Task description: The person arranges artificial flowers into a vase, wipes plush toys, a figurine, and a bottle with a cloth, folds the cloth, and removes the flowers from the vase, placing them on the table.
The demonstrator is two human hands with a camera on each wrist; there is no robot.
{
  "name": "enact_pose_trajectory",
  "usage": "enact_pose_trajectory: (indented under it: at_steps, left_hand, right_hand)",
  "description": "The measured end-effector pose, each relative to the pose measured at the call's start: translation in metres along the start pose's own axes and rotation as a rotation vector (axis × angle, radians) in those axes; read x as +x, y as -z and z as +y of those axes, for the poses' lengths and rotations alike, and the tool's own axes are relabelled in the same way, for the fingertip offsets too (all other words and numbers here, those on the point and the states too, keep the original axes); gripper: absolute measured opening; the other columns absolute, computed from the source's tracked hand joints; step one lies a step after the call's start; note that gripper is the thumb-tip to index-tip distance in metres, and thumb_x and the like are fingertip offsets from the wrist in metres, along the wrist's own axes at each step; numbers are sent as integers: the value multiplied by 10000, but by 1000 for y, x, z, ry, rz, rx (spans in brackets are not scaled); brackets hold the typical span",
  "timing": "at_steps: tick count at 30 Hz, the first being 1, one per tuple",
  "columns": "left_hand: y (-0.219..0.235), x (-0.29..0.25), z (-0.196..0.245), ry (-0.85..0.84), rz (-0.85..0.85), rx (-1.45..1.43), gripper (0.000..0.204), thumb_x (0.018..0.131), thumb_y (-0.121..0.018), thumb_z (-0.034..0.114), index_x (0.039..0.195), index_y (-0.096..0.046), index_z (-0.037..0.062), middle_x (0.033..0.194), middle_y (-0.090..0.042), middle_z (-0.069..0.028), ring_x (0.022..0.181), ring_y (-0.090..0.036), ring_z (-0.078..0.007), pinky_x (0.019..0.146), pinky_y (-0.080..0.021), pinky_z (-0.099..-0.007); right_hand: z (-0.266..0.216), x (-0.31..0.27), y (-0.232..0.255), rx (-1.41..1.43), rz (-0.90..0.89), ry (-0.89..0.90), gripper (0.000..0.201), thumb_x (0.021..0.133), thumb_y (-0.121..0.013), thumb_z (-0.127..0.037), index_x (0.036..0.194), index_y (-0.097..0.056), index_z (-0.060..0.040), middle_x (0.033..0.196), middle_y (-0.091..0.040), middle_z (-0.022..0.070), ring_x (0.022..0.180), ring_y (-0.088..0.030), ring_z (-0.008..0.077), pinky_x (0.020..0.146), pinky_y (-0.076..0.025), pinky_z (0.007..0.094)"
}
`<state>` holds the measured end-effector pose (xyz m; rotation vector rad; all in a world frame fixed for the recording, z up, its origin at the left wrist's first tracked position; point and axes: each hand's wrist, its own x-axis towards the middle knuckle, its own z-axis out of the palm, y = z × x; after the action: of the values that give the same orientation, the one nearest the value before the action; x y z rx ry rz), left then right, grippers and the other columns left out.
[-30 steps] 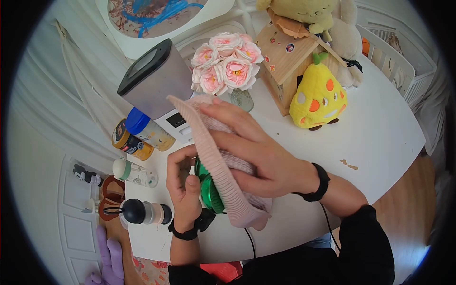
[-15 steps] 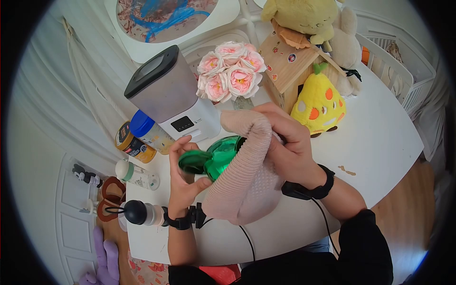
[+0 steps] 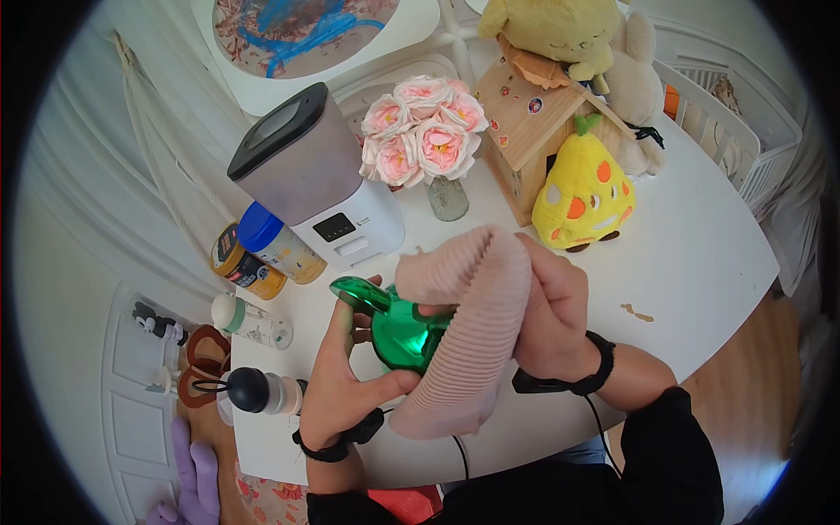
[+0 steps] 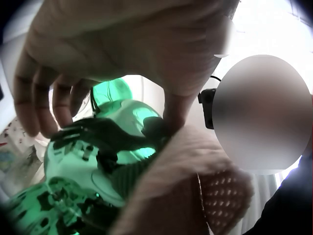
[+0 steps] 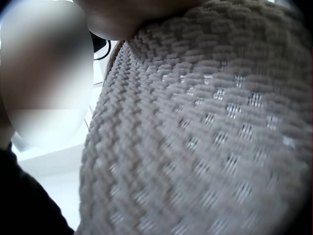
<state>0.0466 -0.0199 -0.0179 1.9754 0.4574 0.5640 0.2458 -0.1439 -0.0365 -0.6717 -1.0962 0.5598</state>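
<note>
A shiny green balloon-like toy [image 3: 398,328] is held above the table's near edge. My left hand [image 3: 346,372] grips it from below, thumb across its front. In the left wrist view the green toy [image 4: 98,161] fills the lower left under my curled fingers [image 4: 58,98]. A pink knitted hat [image 3: 468,328] covers the toy's right side. My right hand [image 3: 551,319] grips the hat's cloth and pulls it over the toy. The right wrist view shows only the pink knit [image 5: 205,127] close up.
On the white round table [image 3: 700,254] stand a grey and white feeder machine [image 3: 315,179], a vase of pink roses [image 3: 424,131], a wooden birdhouse [image 3: 534,118], a yellow pear plush [image 3: 584,188], jars [image 3: 262,249] and bottles [image 3: 254,319] at left.
The toy and hat have dropped lower and nearer to me. My left hand has turned so its thumb lies across the toy's front. The hat now hangs down the toy's right side.
</note>
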Motion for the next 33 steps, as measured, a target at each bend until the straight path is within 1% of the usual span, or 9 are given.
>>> enact_pose_trajectory:
  at_steps: [1,5,7,10,14,20,25,28,33]
  left_hand:
    - [7,0,0,5,-75,12,1097,691,-899,320,1539,-284,-4,1252,-585,-143,1108,-566,-241,1018,-424,-419]
    - [9,-6,5,1,-24,-60,1087,727,-857,170,1560,-180,-2,1285,-597,-176,1182,-575,-272,1114,-347,-462]
    - [2,-10,13,-6,21,-92,1064,739,-822,129,1565,-162,0,1283,-602,-183,1172,-581,-276,1116,-346,-466]
    - [-13,-20,23,-29,136,-143,991,740,-742,34,1551,-174,9,1314,-556,-200,1179,-561,-291,1097,-368,-471]
    - [-18,-30,34,-159,85,450,943,674,-825,65,1444,-283,5,1361,-381,-229,1238,-472,-366,1028,-423,-456]
    - [-37,-20,18,-313,209,478,970,638,-902,255,1398,-372,-31,1316,-433,-245,1267,-415,-415,1010,-418,-468]
    - [-34,-22,15,-306,176,486,966,647,-898,268,1401,-374,-32,1318,-438,-248,1250,-435,-422,1001,-422,-475]
    - [-27,-25,13,-299,161,498,962,655,-895,277,1403,-376,-32,1319,-441,-250,1237,-450,-426,995,-425,-480]
    - [-22,-25,9,-298,109,501,956,667,-889,292,1407,-378,-33,1322,-447,-254,1217,-475,-434,985,-430,-488]
  right_hand:
    - [-6,-2,-8,207,89,-135,292,1050,-458,-81,1265,-582,73,1101,-719,114,976,-670,96,838,-548,253]
    - [2,12,-7,-40,121,39,267,1003,-552,-66,1239,-602,47,1117,-708,149,921,-671,147,811,-538,291]
    - [-9,21,-3,-1250,89,471,315,916,-635,-35,1225,-611,25,1180,-657,175,883,-618,242,813,-502,345]
    - [-12,3,-10,-1023,91,195,391,840,-673,-15,1226,-609,11,1254,-580,193,915,-532,339,861,-450,419]
    - [-20,-6,-16,-571,-160,-61,344,884,-621,-45,1224,-604,9,1281,-539,215,1047,-533,377,953,-425,442]
    - [-22,-23,-44,-682,-323,234,564,860,-559,-140,1373,-464,73,1349,-508,248,1290,-473,440,1150,-237,578]
    - [11,-31,-52,-697,-211,640,371,815,-662,-121,1156,-646,25,1232,-610,215,1140,-629,371,967,-516,495]
    - [20,-29,-51,-711,-218,786,417,833,-680,-166,1199,-630,27,1295,-590,237,1181,-611,397,978,-514,499]
    - [14,-33,-51,-742,-230,694,613,895,-657,-366,1349,-531,27,1416,-513,256,1283,-534,434,1068,-438,533]
